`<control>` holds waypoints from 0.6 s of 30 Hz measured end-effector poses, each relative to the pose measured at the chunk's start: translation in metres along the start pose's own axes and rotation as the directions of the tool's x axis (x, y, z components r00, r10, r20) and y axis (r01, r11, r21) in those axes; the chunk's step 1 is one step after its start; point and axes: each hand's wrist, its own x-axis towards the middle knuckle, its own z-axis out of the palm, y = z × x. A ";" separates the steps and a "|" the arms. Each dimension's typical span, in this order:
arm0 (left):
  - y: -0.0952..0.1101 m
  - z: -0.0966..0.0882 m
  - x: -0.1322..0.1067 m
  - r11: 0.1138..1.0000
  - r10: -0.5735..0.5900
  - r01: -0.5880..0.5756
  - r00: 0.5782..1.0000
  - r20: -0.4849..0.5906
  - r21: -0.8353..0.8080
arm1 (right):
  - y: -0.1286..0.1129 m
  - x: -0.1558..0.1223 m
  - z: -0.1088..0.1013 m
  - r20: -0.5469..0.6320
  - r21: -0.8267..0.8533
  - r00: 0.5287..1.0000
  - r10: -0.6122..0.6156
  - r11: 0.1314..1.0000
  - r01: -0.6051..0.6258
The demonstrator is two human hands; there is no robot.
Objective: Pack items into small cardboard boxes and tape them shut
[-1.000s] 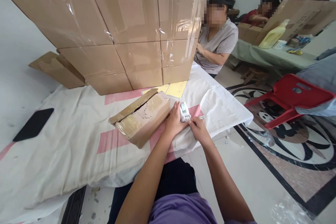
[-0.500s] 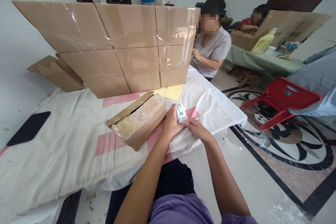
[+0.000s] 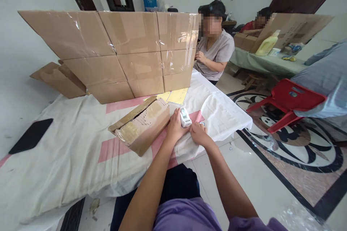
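Note:
A small white rounded device [image 3: 185, 117] with a pale greenish panel stands near the table's right edge; its exact kind is unclear. Wrapped against its left side is my left hand [image 3: 175, 124], fingers closed on it. My right hand [image 3: 199, 133] is just to the right of the device's near end, its fingers curled in a pinch. Whatever they hold, if anything, is too small or hidden to make out. Left of my left hand lies a worn, taped cardboard box [image 3: 148, 126], set at a slant on the cloth.
A tall taped cardboard partition [image 3: 141, 56] crosses the table behind yellow sheets [image 3: 177, 96]. A black flat object [image 3: 31, 136] lies at left on the cloth [image 3: 73, 162]. One person [image 3: 217, 50] sits beyond the partition. A red chair [image 3: 288, 101] stands at right.
My right hand has drawn slightly toward me and turned, its fingers more curled. My left hand keeps hold of the white device. The whole view has shifted a little.

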 end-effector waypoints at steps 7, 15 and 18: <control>-0.006 0.003 0.001 0.999 0.020 -0.020 1.000 0.001 -0.044 | 0.001 -0.015 -0.007 0.031 0.120 0.998 -0.054 0.992 0.050; -0.008 -0.003 -0.010 0.971 0.099 -0.106 0.994 -0.046 -0.215 | 0.000 -0.019 0.008 -0.107 0.135 0.991 -0.080 0.986 0.094; -0.004 -0.008 -0.015 0.957 0.110 -0.134 0.988 -0.105 -0.258 | 0.001 -0.020 0.009 -0.138 0.149 0.986 -0.093 0.982 0.113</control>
